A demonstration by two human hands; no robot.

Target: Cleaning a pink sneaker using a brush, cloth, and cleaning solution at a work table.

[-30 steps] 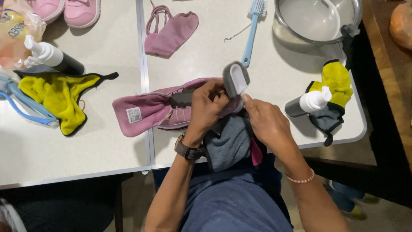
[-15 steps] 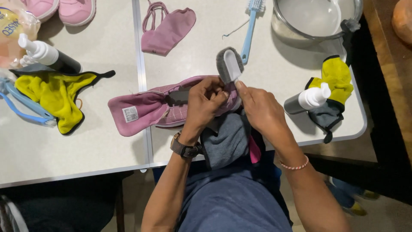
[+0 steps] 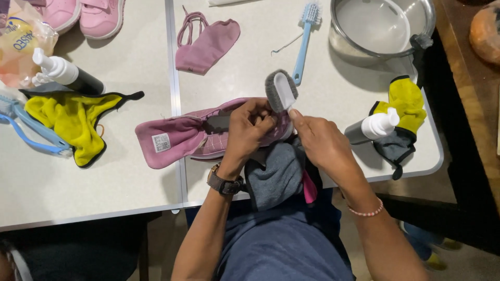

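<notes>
A person seated at the near edge of a white tabletop (image 3: 120,171) works on a pink fabric shoe (image 3: 208,136) lying on its side, its tongue folded out to the left with a small white label showing. The left hand (image 3: 249,130), a dark watch on its wrist, is curled closed over the shoe's middle, pressing it against the table edge. The right hand (image 3: 322,143), with a pink bead bracelet on the wrist, is closed at the fingertips on the lower end of a small grey-bristled brush with a white back (image 3: 281,91), which stands tilted just above the shoe's toe end. A grey cloth (image 3: 276,177) hangs off the table edge beneath both hands, over the person's lap.

Just right of the right hand stands a dark spray bottle with a white nozzle (image 3: 371,127), resting against a yellow and black cloth (image 3: 403,112). Behind the brush lies a light blue long-handled brush (image 3: 304,36), and beside it a steel pot (image 3: 383,28). A loose pink insole with laces (image 3: 205,44) lies at the far centre, a pair of pink shoes (image 3: 86,15) at the far left. A second yellow and black cloth (image 3: 73,122) lies at the left, with another white-nozzled bottle (image 3: 65,73) behind it.
</notes>
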